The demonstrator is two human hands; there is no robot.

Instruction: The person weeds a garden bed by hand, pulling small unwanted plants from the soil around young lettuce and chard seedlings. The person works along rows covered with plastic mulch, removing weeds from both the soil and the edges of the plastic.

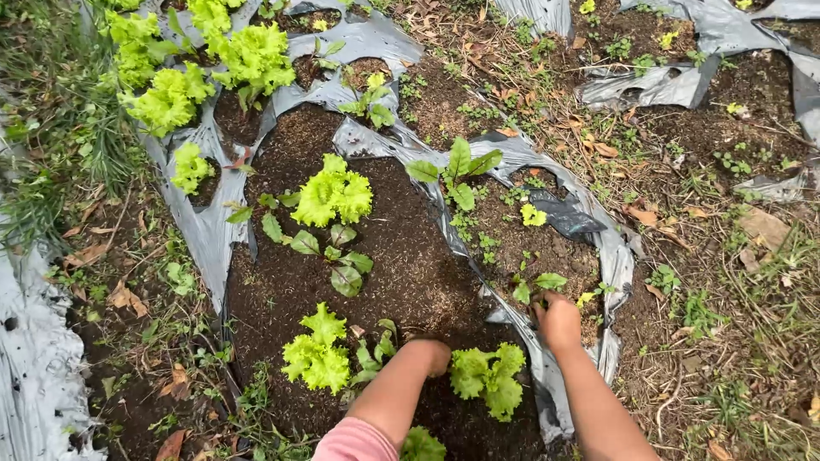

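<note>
- Dark, crumbly soil (410, 265) filled a garden bed edged with torn grey plastic sheeting (205, 230); dry leaves and weeds lay on the ground to the right, grass to the left.
- The left hand (431, 354) reached down to the soil between two bright green lettuce plants, its pink sleeve (354, 442) showing at the bottom edge. The hand looked bunched into a loose fist, knuckles up; whether the fingers gripped anything could not be told.
- Just right of that hand stood a frilly, lime-green lettuce (489, 380), low and compact, touching or nearly touching the wrist.
- On the other side grew a second frilly lettuce (318, 352) of the same colour, with a small darker-leaved seedling (376, 348) between it and the left forearm.
- The right hand (559, 320) rested at the plastic's edge, fingers curled downward at the base of a small seedling (536, 286) with a few smooth green leaves (the fingertips were hidden, so a grasp could not be confirmed).
- Farther up the bed sat a larger lettuce (333, 195) above a dark-leaved plant (337, 256), and a cluster of full lettuces (205, 68) in the top left corner.
</note>
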